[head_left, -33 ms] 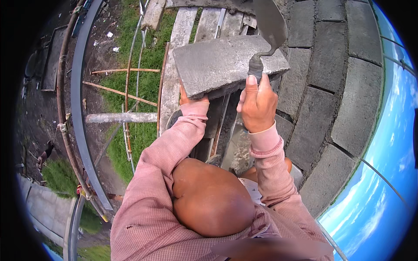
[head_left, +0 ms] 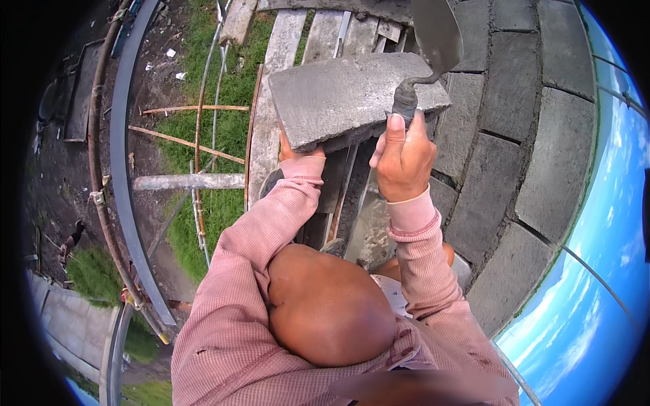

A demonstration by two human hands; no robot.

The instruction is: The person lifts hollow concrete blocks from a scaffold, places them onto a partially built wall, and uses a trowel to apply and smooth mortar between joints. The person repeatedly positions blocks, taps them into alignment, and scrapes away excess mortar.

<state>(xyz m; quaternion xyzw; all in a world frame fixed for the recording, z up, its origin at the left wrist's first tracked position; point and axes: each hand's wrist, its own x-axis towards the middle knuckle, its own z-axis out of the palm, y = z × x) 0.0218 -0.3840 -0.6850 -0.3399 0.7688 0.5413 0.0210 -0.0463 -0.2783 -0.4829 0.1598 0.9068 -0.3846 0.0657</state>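
Observation:
A grey concrete block is held up in front of me, its near edge tilted. My left hand is closed on its near left corner from below; most of those fingers are hidden under the block. In my right hand is a trowel, gripped by its mortar-smeared handle with the thumb along the top. The trowel's blade points away from me, over the block's far right corner.
A block wall with mortar joints runs along my right. Scaffold planks lie beyond and below the block. To the left are a metal rail, a cross tube and grass lower down. My bent knee is close beneath my arms.
My right hand and the trowel have shifted slightly to the right, the blade moving towards the wall. The block and my left hand stay almost in place.

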